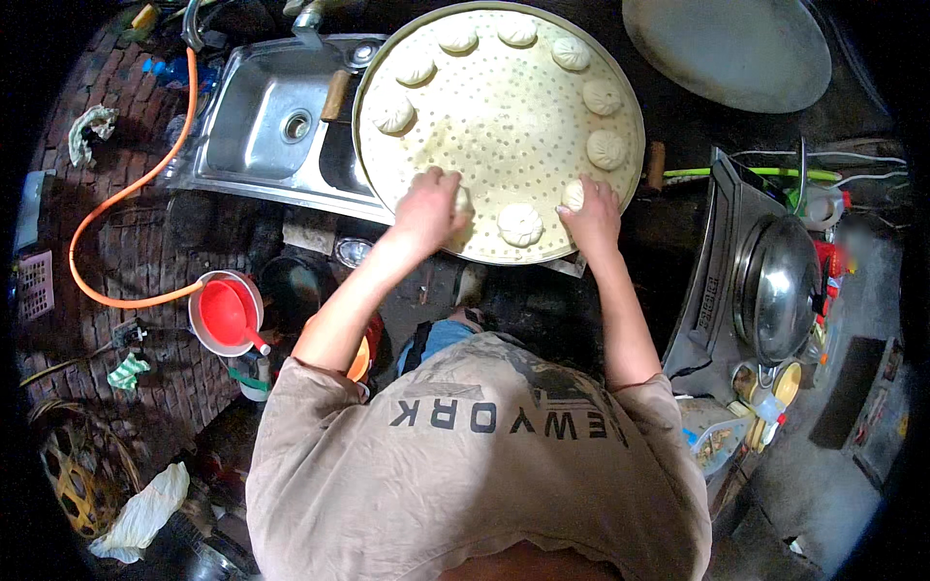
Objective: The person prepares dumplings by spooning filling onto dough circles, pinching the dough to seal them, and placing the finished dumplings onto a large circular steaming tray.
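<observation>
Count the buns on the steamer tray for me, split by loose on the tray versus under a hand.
Buns lying free on the perforated round tray: 8, ringed along its rim, for instance one at the near edge.
Bun under the left hand: 1.
Bun under the right hand: 1.
Total: 10 buns.

You wear a loose, short-sleeved beige-brown cotton t-shirt [475, 455] with dark block lettering across the chest, creased at the shoulders. Your forearms are bare below the sleeves, and your left hand [426, 208] and right hand [591, 215] are ungloved.
</observation>
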The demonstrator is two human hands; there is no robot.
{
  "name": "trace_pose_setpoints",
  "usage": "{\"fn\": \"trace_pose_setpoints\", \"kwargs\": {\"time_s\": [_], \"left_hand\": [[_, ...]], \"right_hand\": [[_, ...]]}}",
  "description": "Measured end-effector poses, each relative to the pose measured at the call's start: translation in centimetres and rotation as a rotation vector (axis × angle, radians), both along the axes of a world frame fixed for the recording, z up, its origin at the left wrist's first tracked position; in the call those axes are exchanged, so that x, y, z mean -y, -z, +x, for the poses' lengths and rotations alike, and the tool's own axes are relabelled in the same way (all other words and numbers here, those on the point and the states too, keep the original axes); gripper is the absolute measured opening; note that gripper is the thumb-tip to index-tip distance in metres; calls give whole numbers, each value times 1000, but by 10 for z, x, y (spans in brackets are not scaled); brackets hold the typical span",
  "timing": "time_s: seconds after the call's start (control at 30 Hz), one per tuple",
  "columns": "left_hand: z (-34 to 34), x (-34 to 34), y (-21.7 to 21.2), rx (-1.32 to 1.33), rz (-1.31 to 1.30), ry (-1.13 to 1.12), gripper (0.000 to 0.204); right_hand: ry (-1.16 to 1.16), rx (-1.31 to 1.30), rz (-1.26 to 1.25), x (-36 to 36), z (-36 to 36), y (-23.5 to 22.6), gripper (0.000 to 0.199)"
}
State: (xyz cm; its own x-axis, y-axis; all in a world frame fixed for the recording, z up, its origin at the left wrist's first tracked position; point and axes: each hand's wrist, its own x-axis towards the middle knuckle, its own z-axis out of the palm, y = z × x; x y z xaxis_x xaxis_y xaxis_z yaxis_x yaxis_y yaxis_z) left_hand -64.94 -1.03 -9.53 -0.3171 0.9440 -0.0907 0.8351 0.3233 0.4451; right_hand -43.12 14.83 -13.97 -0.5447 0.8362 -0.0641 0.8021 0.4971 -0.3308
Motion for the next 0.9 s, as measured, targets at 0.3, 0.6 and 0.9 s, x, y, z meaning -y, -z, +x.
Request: {"fn": "trace_pose_setpoints", "kwargs": {"time_s": [0.3, 0.6, 0.9], "left_hand": [[12, -2, 42, -254, -17, 284, 41], [6, -20, 21, -265, -84, 335, 76], [263, -71, -64, 226, 547, 678, 32]], "right_hand": [[-6, -71, 32, 4, 14, 4, 70], [225, -541, 186, 100, 153, -51, 53], [1284, -359, 582, 339, 463, -59, 37]]}}
